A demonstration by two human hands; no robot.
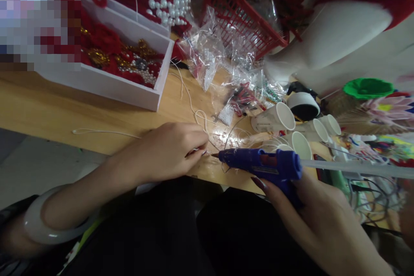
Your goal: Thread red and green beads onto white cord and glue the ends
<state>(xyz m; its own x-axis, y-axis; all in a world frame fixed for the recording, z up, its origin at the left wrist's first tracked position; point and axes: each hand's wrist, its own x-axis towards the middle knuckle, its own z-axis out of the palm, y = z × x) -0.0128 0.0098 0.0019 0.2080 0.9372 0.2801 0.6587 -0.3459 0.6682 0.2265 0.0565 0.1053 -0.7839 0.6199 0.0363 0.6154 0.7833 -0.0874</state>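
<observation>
My right hand (318,215) is wrapped round the grip of a blue hot glue gun (249,160), with a clear glue stick (352,167) jutting from its back. Its nozzle points left, almost at the fingertips of my left hand (176,151). Those fingers are pinched together on a thin white cord (106,131), which trails out to the left and ends in a loop. More of the same cord lies curled on the table beyond the hand. Whether the nozzle touches the cord cannot be made out.
A white box (113,90) with red, gold and pearl trimmings stands at the back left. Bags of beads (207,54) lie before a red basket (239,13). Several paper cups (273,117) lie right of centre, near cables (375,198). The wooden table (42,99) ends close to my lap.
</observation>
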